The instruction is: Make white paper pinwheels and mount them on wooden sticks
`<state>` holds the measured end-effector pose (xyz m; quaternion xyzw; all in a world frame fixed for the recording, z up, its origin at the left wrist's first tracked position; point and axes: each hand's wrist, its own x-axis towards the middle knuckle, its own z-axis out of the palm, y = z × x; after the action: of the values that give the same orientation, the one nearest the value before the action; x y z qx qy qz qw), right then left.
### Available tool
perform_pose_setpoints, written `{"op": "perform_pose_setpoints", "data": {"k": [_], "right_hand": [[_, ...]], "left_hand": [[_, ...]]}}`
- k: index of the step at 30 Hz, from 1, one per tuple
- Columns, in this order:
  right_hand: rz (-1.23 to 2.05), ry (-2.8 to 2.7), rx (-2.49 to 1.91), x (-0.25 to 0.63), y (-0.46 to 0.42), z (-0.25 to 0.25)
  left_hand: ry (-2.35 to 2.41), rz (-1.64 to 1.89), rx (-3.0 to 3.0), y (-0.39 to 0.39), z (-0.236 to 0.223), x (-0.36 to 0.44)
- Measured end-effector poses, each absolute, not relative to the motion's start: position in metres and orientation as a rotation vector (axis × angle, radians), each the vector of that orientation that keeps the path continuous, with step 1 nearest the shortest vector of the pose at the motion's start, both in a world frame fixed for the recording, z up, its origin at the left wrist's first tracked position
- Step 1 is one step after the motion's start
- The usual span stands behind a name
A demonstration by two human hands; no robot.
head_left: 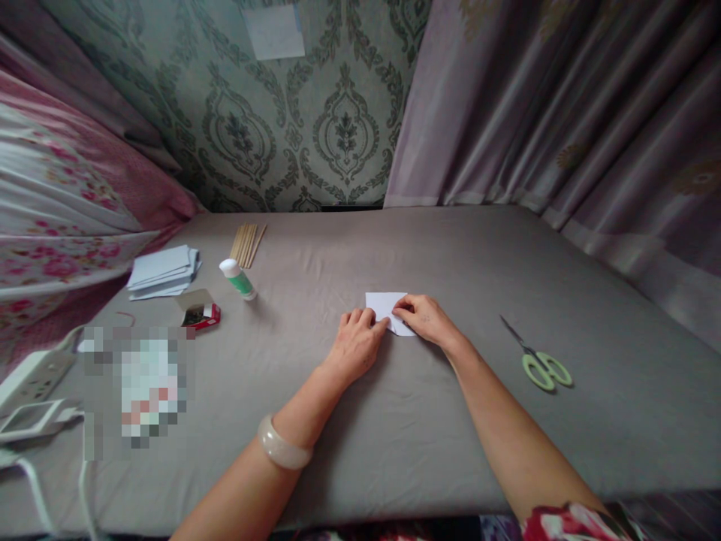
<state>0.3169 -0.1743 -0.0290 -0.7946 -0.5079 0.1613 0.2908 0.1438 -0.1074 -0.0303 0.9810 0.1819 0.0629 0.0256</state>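
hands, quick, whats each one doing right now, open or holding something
Left hand: partly open, touching the white paper.
Right hand: fingers drawn together at the paper; whether they grip it cannot be told.

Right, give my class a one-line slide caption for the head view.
Left hand and right hand on white paper, between a capped tube and scissors.

Free room between paper [381, 302] and obstructing glue stick [239, 281]

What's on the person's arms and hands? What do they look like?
The left hand and right hand wear no gloves. A thick, smooth, pale round bangle circles the left forearm. A red-and-white patterned cloth sleeve shows on the right arm.
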Motion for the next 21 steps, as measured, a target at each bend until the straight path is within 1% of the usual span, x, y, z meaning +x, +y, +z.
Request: {"op": "perform_pose_setpoints", "data": {"k": [11, 21], "right_hand": [[0.348, -1.381, -2.153, 0.3163, -0.1733, -0.0322], [0.365, -1.373, -2.189, 0.3151, -0.1729, -0.0303]], "left_hand": [[0.558, 0.222, 3.018, -0.1067, -0.0315, 0.1444], [0.560, 0.200, 3.015, -0.1073, -0.0301, 0.1444]]}}
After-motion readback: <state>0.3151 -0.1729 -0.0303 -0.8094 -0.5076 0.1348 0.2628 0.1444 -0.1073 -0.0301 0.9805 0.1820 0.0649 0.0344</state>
